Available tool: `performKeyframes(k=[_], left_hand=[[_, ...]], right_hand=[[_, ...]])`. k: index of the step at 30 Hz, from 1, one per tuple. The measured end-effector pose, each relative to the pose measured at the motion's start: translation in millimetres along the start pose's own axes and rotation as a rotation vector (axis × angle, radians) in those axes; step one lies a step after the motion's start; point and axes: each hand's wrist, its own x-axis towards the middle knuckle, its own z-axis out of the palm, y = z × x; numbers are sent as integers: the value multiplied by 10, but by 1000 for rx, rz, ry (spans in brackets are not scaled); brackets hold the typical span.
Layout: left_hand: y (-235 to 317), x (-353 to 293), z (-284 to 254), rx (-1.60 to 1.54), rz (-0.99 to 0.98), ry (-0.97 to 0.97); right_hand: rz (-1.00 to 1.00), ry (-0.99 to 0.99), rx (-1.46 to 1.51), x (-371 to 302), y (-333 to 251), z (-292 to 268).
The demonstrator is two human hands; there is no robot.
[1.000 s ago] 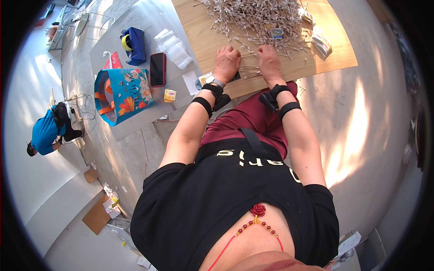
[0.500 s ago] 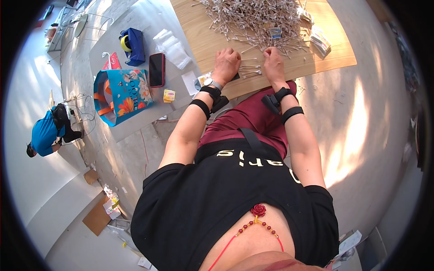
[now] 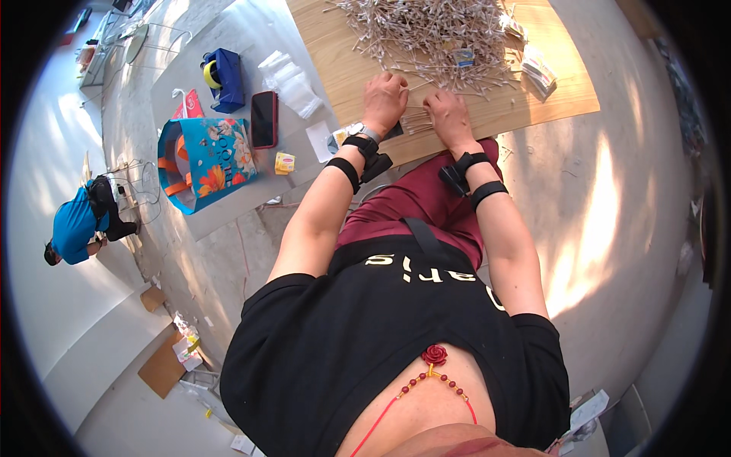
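A large heap of cotton swabs (image 3: 426, 34) covers the far part of the wooden table (image 3: 560, 99). My left hand (image 3: 384, 99) is at the near side of the heap, its fingers curled closed. Close by on the right, my right hand (image 3: 449, 116) has its fingers bent together, fingertips pointing toward the left hand. Whatever either hand pinches is too small to make out. A few loose swabs (image 3: 416, 123) lie side by side on the wood between the hands, partly covered by the right one.
Left of the wooden table, a grey surface holds a red-cased phone (image 3: 264, 119), a blue tape dispenser (image 3: 226, 80), clear plastic bags (image 3: 291, 82), a flowered blue bag (image 3: 209, 164) and a small yellow box (image 3: 285, 162). Packed swabs (image 3: 539, 70) stand at right. Another person (image 3: 84, 217) bends at far left.
My right hand has shifted left and slightly nearer to me, over the loose swabs. The left hand has moved a little farther away from me.
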Motion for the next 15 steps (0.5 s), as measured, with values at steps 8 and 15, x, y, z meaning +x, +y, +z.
performKeyframes(k=[8, 15], left_hand=[[-40, 53, 162, -12, 32, -21], [-149, -53, 36, -5, 37, -62]], right_hand=[[302, 188, -33, -52, 189, -74], [310, 125, -60, -30, 226, -34]])
